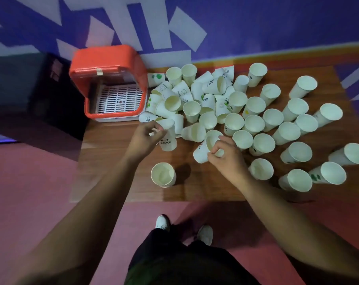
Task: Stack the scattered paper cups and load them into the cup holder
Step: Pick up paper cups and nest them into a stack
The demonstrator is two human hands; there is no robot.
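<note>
Now the left grip [148,134] pinches a panda cup [168,141] and the right grip [225,155] holds another cup [200,154], likely to slide them together. Loose cups [254,123] crowd the table [116,177] beside the open orange cup holder [104,58].

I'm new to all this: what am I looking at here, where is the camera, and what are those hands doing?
No machine here: a person works bare-handed, and the single picture comes from a camera worn on their head, looking down. Many white paper cups stand or lie on a wooden table, with an orange cup holder at its far left. The left hand pinches a panda-printed cup; the right hand grips a tilted cup by its rim.
</note>
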